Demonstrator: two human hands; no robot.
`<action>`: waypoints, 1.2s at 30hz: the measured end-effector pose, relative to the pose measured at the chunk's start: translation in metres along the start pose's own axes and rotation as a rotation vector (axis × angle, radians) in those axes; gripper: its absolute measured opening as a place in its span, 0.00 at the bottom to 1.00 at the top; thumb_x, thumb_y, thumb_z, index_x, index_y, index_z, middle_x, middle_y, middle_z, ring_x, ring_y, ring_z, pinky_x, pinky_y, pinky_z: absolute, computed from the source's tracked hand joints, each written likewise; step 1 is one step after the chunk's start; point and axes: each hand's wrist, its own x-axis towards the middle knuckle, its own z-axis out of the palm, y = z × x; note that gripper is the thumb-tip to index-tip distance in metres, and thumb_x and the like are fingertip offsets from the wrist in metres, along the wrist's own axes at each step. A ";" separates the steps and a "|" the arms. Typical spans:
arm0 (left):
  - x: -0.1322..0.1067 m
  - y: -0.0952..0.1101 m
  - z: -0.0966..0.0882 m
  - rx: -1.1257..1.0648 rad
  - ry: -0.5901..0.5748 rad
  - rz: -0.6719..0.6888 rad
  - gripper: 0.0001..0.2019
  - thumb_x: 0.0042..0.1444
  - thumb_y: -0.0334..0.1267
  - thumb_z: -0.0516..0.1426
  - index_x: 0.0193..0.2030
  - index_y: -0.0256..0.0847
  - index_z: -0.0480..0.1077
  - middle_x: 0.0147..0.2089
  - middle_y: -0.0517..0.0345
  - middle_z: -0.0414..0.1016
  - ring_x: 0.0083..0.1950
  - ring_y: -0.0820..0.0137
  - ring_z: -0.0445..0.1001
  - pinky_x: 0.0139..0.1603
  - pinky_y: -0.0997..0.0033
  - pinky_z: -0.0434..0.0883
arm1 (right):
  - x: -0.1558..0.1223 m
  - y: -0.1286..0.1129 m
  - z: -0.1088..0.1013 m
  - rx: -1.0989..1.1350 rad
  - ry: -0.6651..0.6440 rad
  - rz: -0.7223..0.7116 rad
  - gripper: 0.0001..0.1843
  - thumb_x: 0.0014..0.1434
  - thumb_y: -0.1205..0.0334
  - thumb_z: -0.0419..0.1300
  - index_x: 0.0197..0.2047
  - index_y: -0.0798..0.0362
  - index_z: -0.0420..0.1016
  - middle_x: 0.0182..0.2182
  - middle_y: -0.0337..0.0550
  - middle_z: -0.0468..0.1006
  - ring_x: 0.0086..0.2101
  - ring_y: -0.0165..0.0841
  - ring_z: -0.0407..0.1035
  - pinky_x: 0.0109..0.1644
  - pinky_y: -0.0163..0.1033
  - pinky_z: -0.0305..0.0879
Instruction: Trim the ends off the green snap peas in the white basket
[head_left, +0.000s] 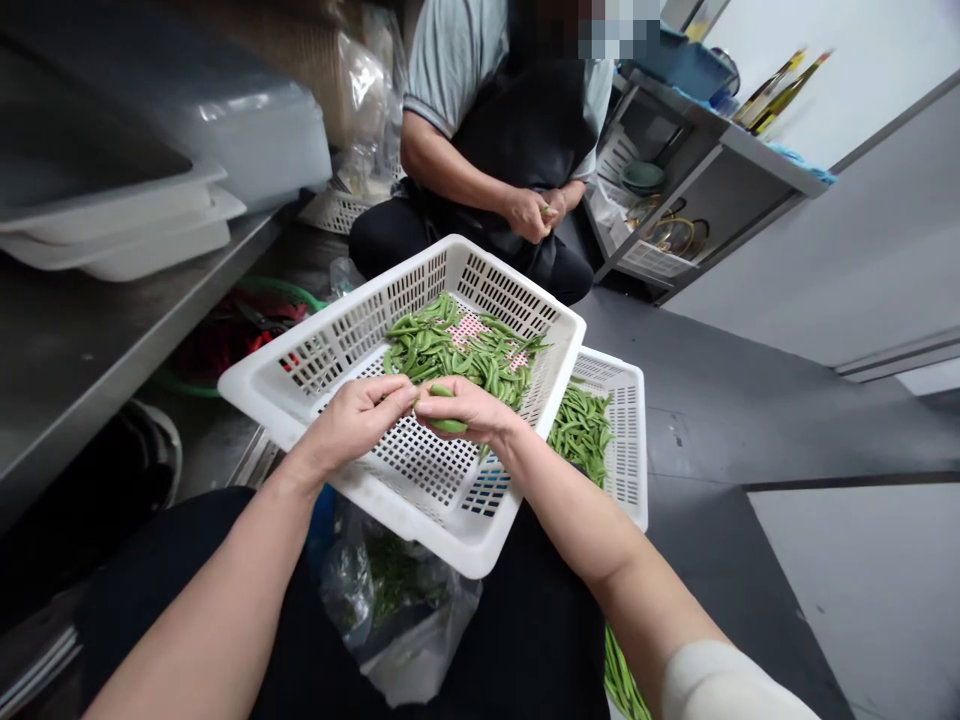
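Over a white slotted plastic basket (pixel 330 320), both my hands meet close together. My right hand (pixel 465 408) is closed around a couple of green pea pods (pixel 448 425), which show between its fingers. The fingertips of my left hand (pixel 367 415) pinch at the end of a pod held by the right; what lies between them is mostly hidden. Loose pea pods (pixel 427 345) lie heaped in the far part of the basket, behind my hands. A second white basket (pixel 634 430) with more green pods (pixel 581 430) stands lower, to the right.
Facing me sits a co-worker (pixel 555 120) in a dark apron, hands together around something green. Below the basket is a clear plastic bag (pixel 405 640) with green bits. A metal shelf (pixel 135 330) with white tubs (pixel 150 225) flanks the left; a metal rack (pixel 757 160) stands back right.
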 end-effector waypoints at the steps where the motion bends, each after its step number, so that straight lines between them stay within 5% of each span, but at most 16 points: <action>1: 0.001 -0.002 0.002 -0.021 0.072 -0.026 0.17 0.51 0.45 0.51 0.16 0.41 0.54 0.18 0.65 0.53 0.23 0.75 0.54 0.22 0.75 0.53 | 0.001 0.000 0.005 -0.022 0.105 -0.091 0.24 0.39 0.48 0.71 0.22 0.55 0.62 0.13 0.28 0.61 0.14 0.19 0.53 0.16 0.27 0.47; 4: 0.004 -0.006 0.006 -0.224 0.251 -0.141 0.14 0.52 0.43 0.51 0.19 0.42 0.58 0.17 0.66 0.53 0.19 0.76 0.51 0.19 0.76 0.50 | 0.007 -0.008 0.006 -0.011 0.494 -0.312 0.20 0.47 0.49 0.66 0.24 0.54 0.64 0.13 0.28 0.61 0.15 0.20 0.53 0.16 0.27 0.47; 8: 0.006 -0.005 -0.001 -0.595 0.276 -0.260 0.10 0.52 0.39 0.52 0.22 0.40 0.62 0.17 0.66 0.56 0.16 0.80 0.50 0.16 0.80 0.47 | 0.023 -0.028 -0.033 0.163 0.815 -0.365 0.14 0.59 0.54 0.55 0.27 0.53 0.61 0.17 0.32 0.65 0.16 0.22 0.57 0.19 0.28 0.55; 11: 0.006 -0.002 -0.009 -0.732 0.347 -0.278 0.06 0.50 0.36 0.54 0.24 0.38 0.65 0.19 0.64 0.61 0.17 0.81 0.54 0.16 0.82 0.50 | 0.041 -0.027 -0.059 -0.148 0.783 -0.166 0.07 0.60 0.62 0.51 0.30 0.53 0.62 0.22 0.36 0.70 0.19 0.24 0.61 0.23 0.30 0.61; 15: 0.007 -0.003 -0.015 -0.749 0.373 -0.302 0.08 0.43 0.31 0.54 0.32 0.37 0.70 0.22 0.63 0.68 0.17 0.81 0.57 0.15 0.83 0.51 | 0.068 0.000 -0.058 -1.216 0.537 0.110 0.05 0.54 0.67 0.56 0.36 0.54 0.69 0.34 0.45 0.76 0.35 0.34 0.71 0.38 0.37 0.67; 18: 0.008 -0.008 -0.016 -0.661 0.380 -0.348 0.08 0.40 0.30 0.53 0.29 0.36 0.70 0.20 0.64 0.65 0.16 0.81 0.55 0.15 0.82 0.48 | 0.079 0.013 -0.051 -1.469 0.452 0.197 0.04 0.51 0.70 0.58 0.33 0.55 0.72 0.37 0.54 0.77 0.44 0.43 0.70 0.47 0.44 0.63; 23: 0.007 -0.013 -0.018 -0.345 0.336 -0.381 0.06 0.42 0.35 0.54 0.22 0.38 0.72 0.17 0.65 0.62 0.18 0.78 0.56 0.17 0.78 0.51 | 0.060 -0.004 -0.052 -1.414 0.436 0.206 0.06 0.54 0.61 0.59 0.32 0.55 0.73 0.31 0.45 0.75 0.36 0.36 0.70 0.39 0.37 0.63; 28: 0.006 -0.013 -0.012 -0.031 0.242 -0.310 0.08 0.41 0.37 0.54 0.19 0.40 0.73 0.16 0.64 0.65 0.22 0.72 0.61 0.22 0.75 0.56 | 0.018 -0.022 -0.039 -0.733 0.269 0.020 0.16 0.51 0.50 0.60 0.33 0.55 0.68 0.17 0.30 0.61 0.18 0.23 0.53 0.22 0.31 0.51; 36: 0.009 -0.008 0.005 -0.304 0.160 -0.352 0.07 0.38 0.39 0.52 0.17 0.39 0.67 0.13 0.67 0.55 0.17 0.78 0.51 0.18 0.77 0.47 | -0.006 -0.024 -0.020 -0.585 0.256 -0.150 0.18 0.47 0.51 0.66 0.29 0.57 0.69 0.18 0.30 0.60 0.19 0.21 0.52 0.22 0.30 0.46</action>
